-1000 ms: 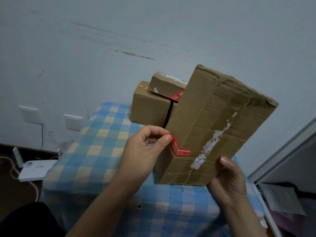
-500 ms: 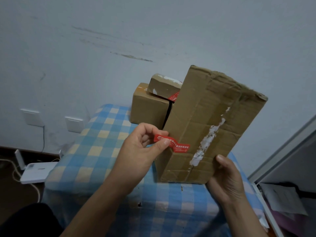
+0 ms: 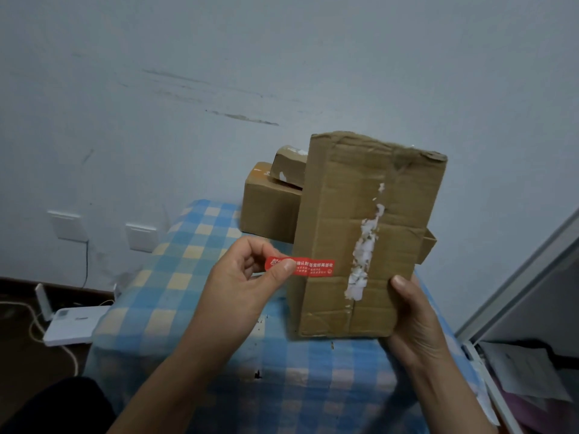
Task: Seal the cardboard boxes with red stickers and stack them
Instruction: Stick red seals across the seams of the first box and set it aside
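A tall cardboard box (image 3: 360, 233) with torn white tape down its front stands upright on the checked table (image 3: 175, 296). My right hand (image 3: 413, 311) grips its lower right edge. A red sticker (image 3: 308, 267) lies flat across the box's left edge, its right half on the front face. My left hand (image 3: 247, 283) pinches the sticker's free left end between thumb and forefinger. Behind the tall box stands a larger brown box (image 3: 269, 211) with a small box (image 3: 289, 166) lying tilted on top of it.
The wall runs close behind the table, with two white sockets (image 3: 69, 225) at the left. A white router (image 3: 73, 324) and cables lie on the floor at the left. A door frame and papers (image 3: 526, 368) are at the right.
The tall box has turned from a slant to nearly upright, facing me. The sticker has gone from bent round the corner to stretched flat, my left hand pulling its end leftward.
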